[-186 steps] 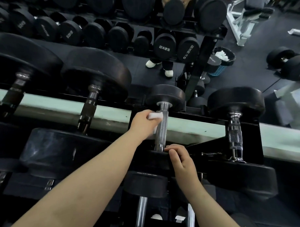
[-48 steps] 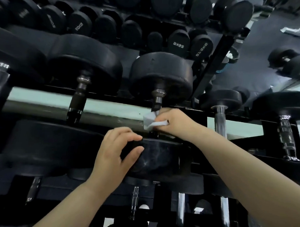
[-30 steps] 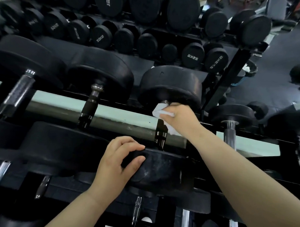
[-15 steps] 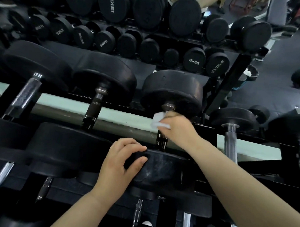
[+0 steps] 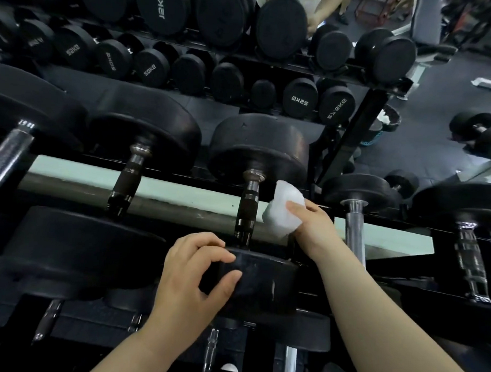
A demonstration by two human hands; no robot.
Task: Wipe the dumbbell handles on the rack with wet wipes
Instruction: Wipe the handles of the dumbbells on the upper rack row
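Along the long black steel rack [image 5: 182, 194] we count five black rubber-headed dumbbells [image 5: 145, 143] on our tier, then two hands and one crumpled white wet wipe [image 5: 281, 215]. Our left hand [image 5: 191, 278] curls fingers and thumb round the middle dumbbell [image 5: 259, 147] at its near head [image 5: 266, 281]. Our right hand [image 5: 312, 227] pinches the wipe just right of the dark knurled handle [image 5: 246, 211]. Half a second ago the wipe was wrapped round that handle's top.

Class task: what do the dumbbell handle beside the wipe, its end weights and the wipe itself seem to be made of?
Handle: likely metal, with shiny rings and a darker, matte middle grip. End weights: probably rubber-coated, matte black with pale scuffs. Wipe in the right hand: a soft white crumpled sheet, fibre type unclear.
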